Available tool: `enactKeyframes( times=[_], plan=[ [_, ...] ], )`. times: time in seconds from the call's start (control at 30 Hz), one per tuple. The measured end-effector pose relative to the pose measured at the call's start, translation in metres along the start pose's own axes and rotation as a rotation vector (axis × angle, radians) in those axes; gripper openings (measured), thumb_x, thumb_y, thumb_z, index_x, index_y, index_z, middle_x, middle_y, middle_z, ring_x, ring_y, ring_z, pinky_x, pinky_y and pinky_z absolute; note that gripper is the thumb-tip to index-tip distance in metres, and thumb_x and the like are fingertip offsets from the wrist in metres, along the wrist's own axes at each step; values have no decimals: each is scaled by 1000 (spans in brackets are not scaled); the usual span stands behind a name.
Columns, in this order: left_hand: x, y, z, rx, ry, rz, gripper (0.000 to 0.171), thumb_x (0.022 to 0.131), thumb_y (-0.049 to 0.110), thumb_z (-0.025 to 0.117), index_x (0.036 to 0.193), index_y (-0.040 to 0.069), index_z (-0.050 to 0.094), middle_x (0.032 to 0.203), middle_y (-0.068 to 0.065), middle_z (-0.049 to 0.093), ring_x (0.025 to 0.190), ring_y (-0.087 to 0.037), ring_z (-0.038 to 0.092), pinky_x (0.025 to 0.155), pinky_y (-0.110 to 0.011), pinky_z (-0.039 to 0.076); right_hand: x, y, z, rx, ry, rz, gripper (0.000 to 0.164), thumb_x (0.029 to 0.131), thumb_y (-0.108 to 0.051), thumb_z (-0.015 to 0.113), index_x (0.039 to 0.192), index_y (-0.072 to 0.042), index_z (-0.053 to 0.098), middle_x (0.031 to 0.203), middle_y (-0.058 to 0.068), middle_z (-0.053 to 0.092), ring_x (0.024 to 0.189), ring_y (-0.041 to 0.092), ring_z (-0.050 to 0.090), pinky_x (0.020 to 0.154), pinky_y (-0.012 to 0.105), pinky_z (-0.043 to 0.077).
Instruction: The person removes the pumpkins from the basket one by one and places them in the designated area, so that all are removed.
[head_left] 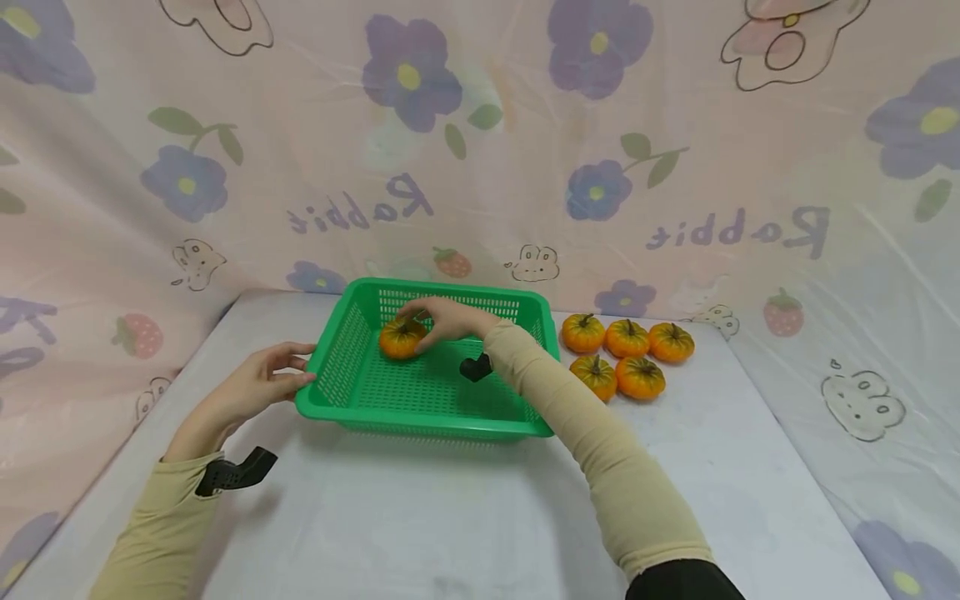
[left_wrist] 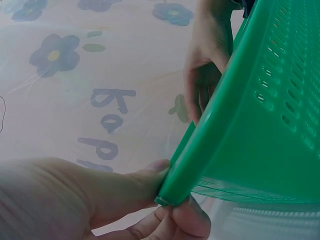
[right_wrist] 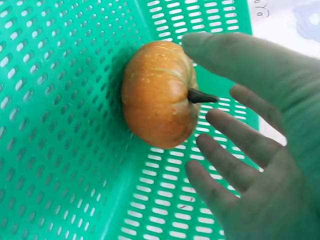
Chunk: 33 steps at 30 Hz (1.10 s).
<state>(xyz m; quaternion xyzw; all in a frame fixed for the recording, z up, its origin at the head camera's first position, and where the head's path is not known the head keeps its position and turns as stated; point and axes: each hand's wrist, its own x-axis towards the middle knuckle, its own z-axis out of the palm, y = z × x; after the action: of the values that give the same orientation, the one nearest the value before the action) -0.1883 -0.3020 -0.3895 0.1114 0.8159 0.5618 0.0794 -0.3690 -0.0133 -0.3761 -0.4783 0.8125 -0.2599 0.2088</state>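
A green plastic basket (head_left: pixel 420 429) with slotted walls stands on the table. My left hand (head_left: pixel 258 385) pinches its left rim between thumb and fingers, seen close up in the left wrist view at the basket rim (left_wrist: pixel 200 150). Inside the basket, near its back left corner, sits one small orange pumpkin (head_left: pixel 399 340) with a dark stem. Over it reaches my right hand (head_left: pixel 452 319). In the right wrist view the fingers of that hand (right_wrist: pixel 260 165) are spread apart beside the pumpkin (right_wrist: pixel 159 95), thumb tip close to its edge, with space between the other fingers and its skin.
Several more orange pumpkins (head_left: pixel 626 339) sit in a cluster on the white table (head_left: pixel 420 517), just right of the basket. A patterned curtain (head_left: pixel 480 167) with flowers and rabbits hangs behind the table and along its sides.
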Motion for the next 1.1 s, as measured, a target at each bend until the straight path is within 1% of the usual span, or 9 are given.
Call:
enactKeyframes(
  times=[0.1,0.27,0.37,0.53,0.67,0.77,0.9,1.0,1.1],
  plan=[
    [0,1,0,2,1,-7,59,96,13,60,143,-8,30,119,-29,47,88,-14,64,76,-31,56,3,0,3,-9,12,9,65,83,-10,76,140,-2,45,137,13,48,130,28,41,108,34,33],
    [0,3,0,5,4,-13,60,96,14,60,143,-9,30,118,-29,47,86,-15,65,75,-31,56,7,-2,4,-30,29,65,67,83,-14,76,141,-4,45,140,8,47,131,21,40,107,31,33],
    [0,3,1,7,7,-12,59,96,13,59,143,-9,30,117,-29,48,85,-16,65,75,-31,56,11,-1,4,-26,31,91,68,83,-15,77,142,-5,44,142,6,45,132,19,39,107,29,33],
    [0,1,1,2,10,-4,57,96,10,59,142,-10,31,116,-30,48,83,-17,65,74,-32,57,15,1,7,-36,16,97,67,83,-15,76,141,-7,44,143,7,45,132,21,38,107,30,33],
    [0,0,2,1,11,-2,57,96,9,59,142,-10,31,116,-29,48,83,-17,65,73,-33,57,14,1,9,-29,10,93,66,83,-17,76,140,-7,46,141,6,46,130,19,39,106,27,33],
    [0,1,2,5,11,-5,58,96,10,59,142,-10,30,116,-29,48,84,-16,65,74,-32,57,13,-2,11,-23,-13,95,67,83,-15,76,141,-6,45,140,6,46,129,20,40,106,26,33],
    [0,2,3,11,9,-7,58,96,11,59,142,-10,31,116,-30,48,84,-16,66,75,-31,56,13,-5,15,-32,-72,108,68,83,-12,76,142,-5,43,141,7,45,131,21,38,106,26,32],
    [0,2,3,13,11,-7,58,96,11,59,142,-10,31,117,-30,48,84,-15,66,74,-31,56,13,-5,17,-42,-105,118,69,83,-12,76,143,-6,42,143,6,44,131,19,37,106,26,32],
    [0,2,3,12,15,-5,57,96,11,60,142,-9,32,117,-29,48,85,-14,65,74,-31,56,14,-6,19,-53,-124,127,71,82,-11,77,144,-8,41,142,6,43,130,19,38,104,26,35]
  ],
)
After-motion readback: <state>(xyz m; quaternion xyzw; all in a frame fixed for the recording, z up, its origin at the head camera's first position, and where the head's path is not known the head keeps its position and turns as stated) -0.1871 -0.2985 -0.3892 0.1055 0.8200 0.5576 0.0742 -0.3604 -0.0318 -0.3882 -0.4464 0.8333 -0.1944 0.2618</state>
